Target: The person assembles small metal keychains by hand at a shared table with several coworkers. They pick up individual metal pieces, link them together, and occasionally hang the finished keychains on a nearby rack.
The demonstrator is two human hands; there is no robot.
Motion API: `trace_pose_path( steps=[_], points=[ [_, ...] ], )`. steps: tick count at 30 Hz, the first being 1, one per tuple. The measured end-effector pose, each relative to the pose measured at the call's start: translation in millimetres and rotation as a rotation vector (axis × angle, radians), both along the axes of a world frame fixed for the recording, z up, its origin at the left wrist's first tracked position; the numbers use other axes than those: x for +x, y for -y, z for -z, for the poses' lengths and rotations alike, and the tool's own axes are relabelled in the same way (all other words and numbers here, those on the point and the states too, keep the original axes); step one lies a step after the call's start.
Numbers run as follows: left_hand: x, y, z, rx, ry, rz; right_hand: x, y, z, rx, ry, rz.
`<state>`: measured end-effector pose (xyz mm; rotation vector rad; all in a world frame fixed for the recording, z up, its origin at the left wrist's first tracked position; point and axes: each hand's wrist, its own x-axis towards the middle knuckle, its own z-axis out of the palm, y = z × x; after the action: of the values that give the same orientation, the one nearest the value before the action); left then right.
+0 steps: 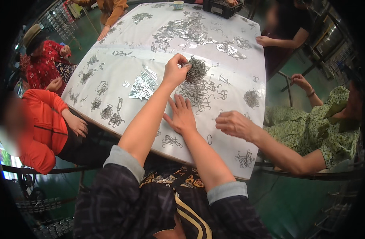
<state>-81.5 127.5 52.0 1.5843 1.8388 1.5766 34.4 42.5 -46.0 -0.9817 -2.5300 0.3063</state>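
Out over the white table, my left hand (176, 71) is closed, its thumb and fingers pinching into a dark grey tangle of bent wire hooks (197, 68). Fingertips are partly hidden against the wire. Just nearer lies a looser spread of wire hooks (200, 92). My right hand (183, 116) rests palm down with its fingers stretched out, the tips by the near left edge of that spread. To the left of my left hand is a heap of shiny flat metal pieces (143, 83).
The white table (226, 137) carries several small hook piles (252, 98). A large scatter of metal pieces (182, 32), a tub (178, 5) and a black crate (222, 8) lie farther back. A co-worker's hand (235, 124) reaches in from the right; other people sit around.
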Motion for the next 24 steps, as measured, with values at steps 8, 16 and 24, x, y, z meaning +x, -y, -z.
trace_pose_path(
  steps=[8, 16, 24],
  points=[
    [-2, -5, -8, 0.003, 0.093, -0.006, 1, 2, -5, -0.059, 0.038, -0.009],
    [-15, -5, -24, -0.28, 0.379, 0.157, 1, -2, -10, -0.058, 0.04, -0.012],
    [-57, 61, -104, -0.264, 0.357, 0.285, -2, -2, -10, -0.104, 0.031, -0.005]
  ],
)
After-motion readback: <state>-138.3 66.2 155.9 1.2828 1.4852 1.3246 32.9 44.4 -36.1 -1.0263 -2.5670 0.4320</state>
